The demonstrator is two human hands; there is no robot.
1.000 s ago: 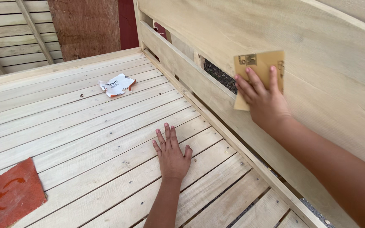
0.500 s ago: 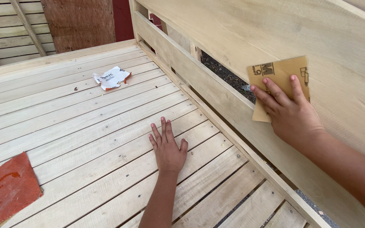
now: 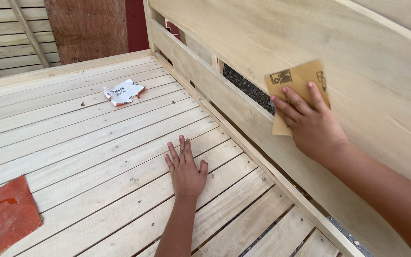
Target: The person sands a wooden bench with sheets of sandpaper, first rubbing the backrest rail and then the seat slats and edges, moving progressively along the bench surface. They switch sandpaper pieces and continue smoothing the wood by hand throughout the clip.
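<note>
Sandpaper work on a pale wooden bed frame, right hand on the headboard, left hand braced on the slats.

Right hand (image 3: 316, 128) presses a tan sandpaper sheet (image 3: 297, 90) flat against the headboard panel (image 3: 272, 38), fingers spread over the sheet's lower half, palm holding it to the wood rather than pinching it. Sheet sits just above the long lower rail (image 3: 234, 102), beside the dark gap between rail and panel. Left hand (image 3: 185, 170) lies open, palm down, fingers together, on the slatted deck (image 3: 72, 138); it holds nothing. Judging by the even, pale look of the panel, sanding seems partly done, though no clear line between worked and unworked wood shows; much of the broad panel lies beyond the sheet. A worn red sandpaper piece (image 3: 4, 216) lies on the slats at the near left; a crumpled white wrapper (image 3: 123, 92) lies further up, well apart from both hands.
</note>
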